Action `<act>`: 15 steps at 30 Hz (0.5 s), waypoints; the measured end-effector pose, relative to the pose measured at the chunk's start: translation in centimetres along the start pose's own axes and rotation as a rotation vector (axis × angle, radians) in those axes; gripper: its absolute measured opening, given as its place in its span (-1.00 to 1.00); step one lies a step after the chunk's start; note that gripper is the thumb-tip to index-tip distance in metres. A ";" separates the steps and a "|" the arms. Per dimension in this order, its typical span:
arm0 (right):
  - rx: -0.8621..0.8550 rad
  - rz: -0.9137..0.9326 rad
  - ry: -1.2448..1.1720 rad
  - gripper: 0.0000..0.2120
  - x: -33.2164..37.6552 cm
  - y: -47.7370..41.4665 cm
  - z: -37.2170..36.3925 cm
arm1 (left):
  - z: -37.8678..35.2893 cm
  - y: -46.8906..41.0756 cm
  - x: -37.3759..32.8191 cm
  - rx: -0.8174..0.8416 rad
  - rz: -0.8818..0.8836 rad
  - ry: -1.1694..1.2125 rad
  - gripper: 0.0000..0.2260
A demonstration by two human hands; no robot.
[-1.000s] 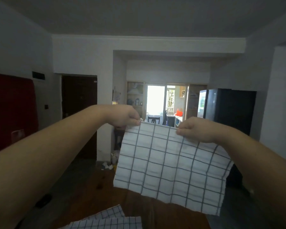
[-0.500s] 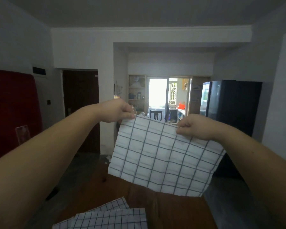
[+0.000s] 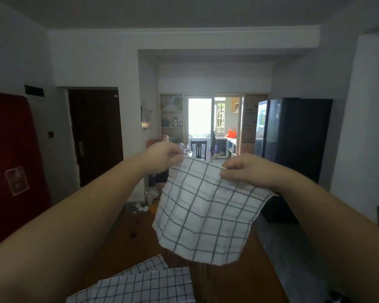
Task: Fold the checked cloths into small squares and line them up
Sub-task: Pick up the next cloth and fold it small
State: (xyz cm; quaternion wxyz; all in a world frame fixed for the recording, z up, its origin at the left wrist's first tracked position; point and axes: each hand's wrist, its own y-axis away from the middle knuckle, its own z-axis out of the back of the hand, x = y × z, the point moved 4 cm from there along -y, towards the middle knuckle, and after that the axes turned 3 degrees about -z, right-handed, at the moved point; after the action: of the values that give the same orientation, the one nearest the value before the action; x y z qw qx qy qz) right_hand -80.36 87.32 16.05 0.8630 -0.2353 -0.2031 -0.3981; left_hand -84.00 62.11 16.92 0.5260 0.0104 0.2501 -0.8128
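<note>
A white cloth with dark checks (image 3: 206, 211) hangs in the air in front of me, above the brown wooden table (image 3: 228, 281). My left hand (image 3: 162, 157) pinches its top left corner. My right hand (image 3: 239, 169) pinches the top edge further right, and the cloth's right part droops below that wrist. More checked cloths (image 3: 140, 285) lie flat on the table near its front edge, overlapping one another.
A black fridge (image 3: 293, 138) stands at the right, a dark door (image 3: 96, 136) and a red panel (image 3: 9, 162) at the left. A doorway (image 3: 206, 127) opens to a bright room with a chair. Litter lies on the floor beyond the table.
My hands have come closer together on the cloth's top edge, and the cloth now sags and curls at the bottom. The view has tilted down, showing more of the table and the flat cloths.
</note>
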 end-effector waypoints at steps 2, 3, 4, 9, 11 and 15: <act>-0.030 -0.014 -0.031 -0.77 0.2 0.1 -0.6 | -1.2 -0.2 -0.6 -0.030 -0.011 0.039 -0.74; -0.051 -0.017 -0.030 -0.75 0.2 0.1 -0.9 | -1.6 -0.2 -1.2 -0.047 -0.022 0.054 -0.68; -0.073 -0.020 -0.031 -0.73 0.2 0.1 -1.1 | -1.9 -0.1 -1.8 -0.061 -0.035 0.077 -0.66; -0.210 -0.080 -0.127 -0.69 -1.2 0.8 -2.8 | -3.3 1.2 -4.6 -0.079 -0.042 0.242 -0.76; -0.251 -0.093 -0.131 -0.69 -1.8 1.1 -3.8 | -4.0 2.0 -5.5 -0.041 -0.038 0.269 -0.76; -0.307 -0.080 -0.100 -0.65 -2.2 1.3 -5.2 | -5.7 3.0 -7.4 0.074 -0.068 0.184 -0.70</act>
State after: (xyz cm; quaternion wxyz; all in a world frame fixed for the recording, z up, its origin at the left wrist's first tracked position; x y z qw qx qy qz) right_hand -79.84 86.37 10.34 0.7892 -0.3756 -0.1917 -0.4464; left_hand -79.51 69.77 12.81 0.4723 0.0958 0.2671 -0.8345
